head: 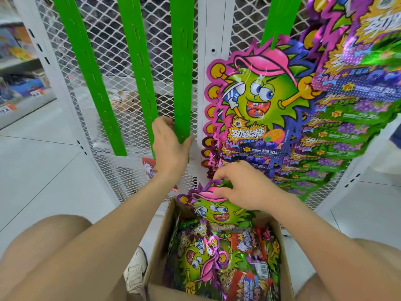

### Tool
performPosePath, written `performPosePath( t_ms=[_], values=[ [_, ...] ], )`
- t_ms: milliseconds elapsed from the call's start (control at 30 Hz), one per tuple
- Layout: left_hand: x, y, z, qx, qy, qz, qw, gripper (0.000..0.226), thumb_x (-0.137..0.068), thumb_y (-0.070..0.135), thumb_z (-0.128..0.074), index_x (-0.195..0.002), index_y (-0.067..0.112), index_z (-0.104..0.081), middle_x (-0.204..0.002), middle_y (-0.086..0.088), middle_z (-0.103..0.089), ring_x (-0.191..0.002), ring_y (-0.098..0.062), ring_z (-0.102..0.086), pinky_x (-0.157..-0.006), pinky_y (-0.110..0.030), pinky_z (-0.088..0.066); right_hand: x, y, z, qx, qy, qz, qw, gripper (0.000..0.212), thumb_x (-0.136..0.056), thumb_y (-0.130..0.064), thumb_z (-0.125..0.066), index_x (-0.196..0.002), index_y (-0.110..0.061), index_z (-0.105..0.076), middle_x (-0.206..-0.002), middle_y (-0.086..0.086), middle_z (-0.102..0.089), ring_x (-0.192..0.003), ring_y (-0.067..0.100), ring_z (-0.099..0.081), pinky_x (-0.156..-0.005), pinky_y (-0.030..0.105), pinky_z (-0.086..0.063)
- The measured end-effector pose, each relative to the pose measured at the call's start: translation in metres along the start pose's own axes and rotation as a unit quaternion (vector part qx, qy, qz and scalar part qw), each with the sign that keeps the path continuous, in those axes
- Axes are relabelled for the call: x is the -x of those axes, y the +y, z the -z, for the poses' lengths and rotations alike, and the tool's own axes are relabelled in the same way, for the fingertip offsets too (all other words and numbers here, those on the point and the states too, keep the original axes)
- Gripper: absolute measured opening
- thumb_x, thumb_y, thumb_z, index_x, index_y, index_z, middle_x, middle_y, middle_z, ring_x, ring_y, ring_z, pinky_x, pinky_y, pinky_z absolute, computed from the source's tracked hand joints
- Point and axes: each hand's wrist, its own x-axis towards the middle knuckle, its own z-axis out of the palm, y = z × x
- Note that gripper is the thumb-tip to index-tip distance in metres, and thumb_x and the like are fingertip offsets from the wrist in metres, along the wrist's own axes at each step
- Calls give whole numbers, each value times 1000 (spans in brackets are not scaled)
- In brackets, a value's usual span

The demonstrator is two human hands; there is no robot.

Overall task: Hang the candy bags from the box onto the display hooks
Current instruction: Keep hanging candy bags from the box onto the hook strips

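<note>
One candy bag (217, 211) pinched by right hand (240, 190) above box (159, 233); left hand (169, 146) holds green strip (182, 72); weak pinch may drop bag.

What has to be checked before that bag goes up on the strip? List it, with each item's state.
1. Right hand grips the candy bag: it pinches the top edge. Ok.
2. Bag lifted out of the box: its lower edge lies among the other bags there. Not ok.
3. Left hand steadies the green strip: it holds the strip's lower end. Ok.
4. Room on that strip: no bags hang on it. Ok.
5. Hang hole at the bag's top is free: the fingers cover it. Cannot tell.
</note>
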Motion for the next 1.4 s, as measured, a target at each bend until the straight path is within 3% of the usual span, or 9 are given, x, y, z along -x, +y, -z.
performPosePath(
  t_ms=[167,333,467,567,700,833,933,1233,1400],
  values=[
    [8,-3,7,-8,-107,45,993,37,-86,35,-87,-106,15,-64,-95,5,-68,-83,-17,-63,-72,-34,-49,-2,4,4,-41,17,28,999,25,-93,-55,-66,-109,-36,-70,-100,-3,-74,-107,22,-64,-92,50,-55],
    [21,-19,32,-88,-318,71,941,39,-97,44,-73,-81,10,-64,-58,-2,-54,-61,-29,-54,-52,-32,-34,3,-3,9,-52,0,109,993,18,-103,-39,-65,-96,-24,-72,-73,-2,-63,-70,13,-54,-70,12,-34],
    [29,-16,58,-29,-432,123,893,43,-103,43,-65,-77,9,-58,-71,-11,-68,-67,-26,-72,-64,-36,-58,11,-10,2,-71,4,116,991,23,-97,-46,-71,-90,-24,-74,-67,-8,-58,-67,2,-49,-71,11,-35],
    [36,0,77,26,-458,177,871,32,-108,36,-57,-85,14,-54,-76,-1,-54,-56,-9,-58,-55,-24,-47,12,-13,-7,-129,46,101,985,30,-95,-52,-72,-85,-24,-74,-68,10,-59,-64,16,-52,-69,35,-47],
    [40,17,85,97,-475,241,841,22,-108,37,-57,-87,30,-55,-95,5,-58,-92,-16,-57,-84,-33,-46,16,-23,-11,-146,53,79,985,35,-105,-30,-63,-71,-26,-55,-56,-7,-38,-51,5,-39,-53,24,-25],
    [39,22,83,144,-476,270,824,27,-106,37,-62,-128,20,-66,-124,5,-68,-111,-11,-60,-93,-24,-43,15,-28,-16,-133,86,41,987,35,-109,-27,-52,-75,-27,-49,-58,-8,-42,-56,5,-41,-59,32,-36],
    [36,25,79,156,-482,265,821,8,-108,31,-58,-111,28,-65,-100,18,-63,-85,6,-56,-88,-18,-39,15,-29,-22,-77,155,24,985,25,-109,-38,-46,-86,-31,-53,-67,-10,-51,-71,20,-53,-70,44,-47],
    [29,29,80,87,-461,238,850,69,-70,78,-65,-114,26,-76,-123,0,-76,-118,-22,-69,-113,-48,-48,11,-36,-18,14,304,-41,952,35,-102,-54,-47,-95,-30,-71,-84,-12,-67,-98,15,-57,-94,46,-32],
    [36,23,79,94,-484,185,850,48,-77,71,-70,-90,26,-82,-102,-8,-80,-106,-30,-71,-107,-49,-51,11,-37,-20,4,280,-78,957,35,-102,-54,-49,-100,-29,-74,-81,-11,-62,-111,19,-49,-96,46,-21]
  ],
)
